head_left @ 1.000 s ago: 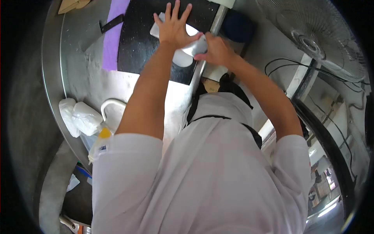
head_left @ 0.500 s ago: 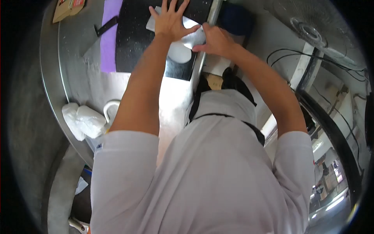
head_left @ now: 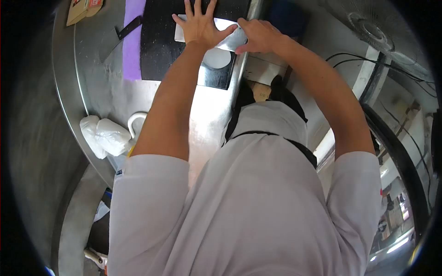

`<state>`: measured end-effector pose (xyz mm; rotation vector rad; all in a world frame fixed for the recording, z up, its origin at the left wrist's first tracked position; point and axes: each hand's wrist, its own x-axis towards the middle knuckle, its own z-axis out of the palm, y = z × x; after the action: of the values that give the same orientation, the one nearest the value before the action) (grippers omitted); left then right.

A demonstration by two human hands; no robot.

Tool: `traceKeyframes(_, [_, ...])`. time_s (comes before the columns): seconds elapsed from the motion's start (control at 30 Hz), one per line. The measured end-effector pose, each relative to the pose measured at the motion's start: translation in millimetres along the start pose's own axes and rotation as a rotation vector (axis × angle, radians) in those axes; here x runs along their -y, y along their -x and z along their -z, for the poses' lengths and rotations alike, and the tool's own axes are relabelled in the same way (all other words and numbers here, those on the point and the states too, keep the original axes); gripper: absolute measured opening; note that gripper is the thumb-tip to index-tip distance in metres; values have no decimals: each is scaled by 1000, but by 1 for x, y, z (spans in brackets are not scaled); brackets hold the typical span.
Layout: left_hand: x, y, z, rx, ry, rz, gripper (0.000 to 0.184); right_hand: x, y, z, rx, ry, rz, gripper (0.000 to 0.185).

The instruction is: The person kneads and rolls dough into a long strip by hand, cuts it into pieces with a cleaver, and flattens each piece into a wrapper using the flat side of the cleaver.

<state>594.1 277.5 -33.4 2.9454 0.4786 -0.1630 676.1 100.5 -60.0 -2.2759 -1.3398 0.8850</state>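
Note:
Palm down with its fingers spread, my left hand (head_left: 200, 28) lies on a shiny metal plate (head_left: 225, 42). The plate rests on a black mat (head_left: 159, 55) near the table edge and is partly covered by that hand. At the plate's right end, my right hand (head_left: 261, 37) has its thumb and index finger at opposite sides of it, gripping the end. Just below the plate, a pale round disc-like patch (head_left: 217, 59) shows on the mat; I cannot tell whether it is a separate piece.
A purple strip (head_left: 132, 43) borders the mat, with a black angled tool (head_left: 130, 27) across it. On the metal table (head_left: 103, 87) are a cardboard box (head_left: 83, 11), a white plastic bag (head_left: 110, 135) and a white curved handle (head_left: 133, 122). A fan (head_left: 370, 30) stands right, near black cables (head_left: 354, 56).
The whole view has shifted slightly. My right thumb and index finger have shifted a little at the plate's end. My left hand stays spread on the plate.

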Motion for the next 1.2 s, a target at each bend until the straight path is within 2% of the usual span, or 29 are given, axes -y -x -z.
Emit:
traceKeyframes(0.03, [4,10,-16,0,-8,-6,114,0,8,-8,-8,-6,0,80])
traceKeyframes(0.1, [20,43,-64,-156,73,-219,111,3,44,-44,43,-116,-18,82])
traceKeyframes(0.23, [4,20,-61,-115,79,-273,111,-16,48,-40,-82,-83,-6,83])
traceKeyframes(0.27, [6,16,-59,-154,62,-216,110,-14,38,-15,17,-100,-50,82])
traceKeyframes(0.33, [6,0,-56,-262,42,-104,109,-33,14,1,-99,58,162,82])
traceKeyframes(0.37, [-12,-3,-16,-86,-20,61,112,-32,1,14,-107,72,165,82])
traceKeyframes(0.43, [-10,-6,-5,-7,-17,131,109,-18,-12,26,16,181,104,81])
traceKeyframes(0.5, [1,7,-24,-46,42,1,109,-10,11,12,71,59,85,81])
traceKeyframes(0.57, [12,30,-63,-184,134,-169,109,-3,29,-7,136,-61,76,82])
traceKeyframes(0.67, [2,5,-58,-139,54,-161,109,-32,21,-8,104,-32,-24,83])
traceKeyframes(0.7, [2,2,-55,-141,29,-147,109,-43,9,-5,-5,5,105,84])
traceKeyframes(0.73, [-7,-4,-30,-85,-14,-41,109,-50,11,-4,-111,28,211,86])
traceKeyframes(0.77, [-23,-11,-7,-29,-53,55,109,-42,-2,25,13,3,230,87])
traceKeyframes(0.83, [-15,-31,-17,-91,-47,72,109,-72,-25,10,-350,285,439,71])
traceKeyframes(0.87, [-9,-32,-14,-76,-38,15,110,-68,-25,12,-174,168,318,79])
traceKeyframes(0.93, [-2,-7,-20,-10,-61,-87,109,-54,-7,-7,9,3,184,87])
traceKeyframes(0.97, [22,6,-64,-228,112,-275,109,-30,17,-10,93,-37,113,88])
traceKeyframes(1.0, [22,9,-69,-187,113,-264,110,-18,29,-2,167,-57,42,89])
traceKeyframes(1.03, [9,11,-67,-165,123,-250,110,-23,31,8,163,-34,38,89])
traceKeyframes(1.07, [-7,8,-40,-248,-38,-198,85,-30,26,16,119,13,39,89])
traceKeyframes(1.1, [-12,-10,-26,-249,-53,-180,85,-31,20,14,75,27,40,90])
traceKeyframes(1.13, [-21,-19,-15,-151,-70,-79,96,-51,13,1,-135,102,150,89])
traceKeyframes(1.17, [-28,-20,-12,-56,-80,14,108,-56,5,9,-128,92,141,89])
traceKeyframes(1.2, [-18,-28,-24,-147,-45,3,110,-56,-11,32,-82,133,150,85])
